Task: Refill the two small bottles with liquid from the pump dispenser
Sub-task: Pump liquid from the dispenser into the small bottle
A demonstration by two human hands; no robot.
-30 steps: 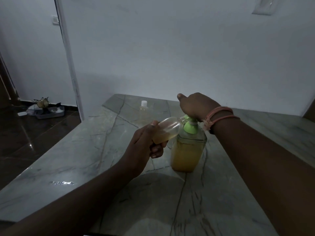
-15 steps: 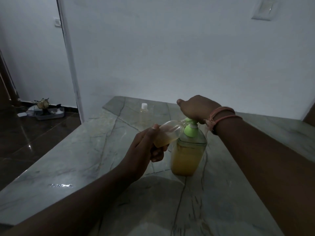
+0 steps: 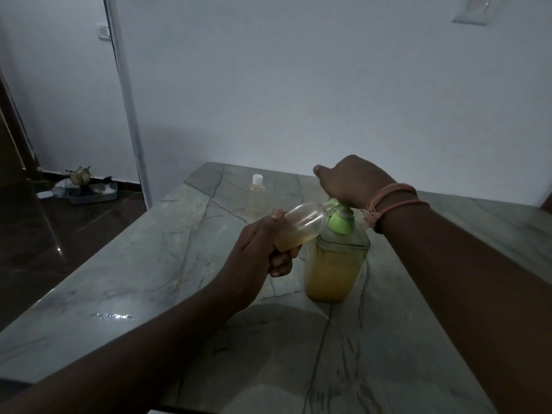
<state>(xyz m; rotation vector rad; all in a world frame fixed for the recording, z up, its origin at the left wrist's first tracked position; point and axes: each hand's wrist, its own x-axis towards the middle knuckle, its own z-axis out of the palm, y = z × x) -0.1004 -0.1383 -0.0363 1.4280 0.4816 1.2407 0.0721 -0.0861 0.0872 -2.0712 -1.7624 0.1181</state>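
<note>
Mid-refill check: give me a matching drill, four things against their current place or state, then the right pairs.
1. left hand
2. right hand
3. capped small bottle
4. pump dispenser

a. stands upright near the table's far edge
b. holds a tilted small bottle at the spout
c. holds yellow liquid, green pump on top
d. rests on the pump head

Pairs: 1-b, 2-d, 3-a, 4-c

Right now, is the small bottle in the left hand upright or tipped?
Tipped: the small bottle lies nearly sideways in the left hand, mouth toward the pump dispenser spout.

amber liquid in green-capped pump dispenser (image 3: 334,264), grey veined marble table (image 3: 149,279)
</note>
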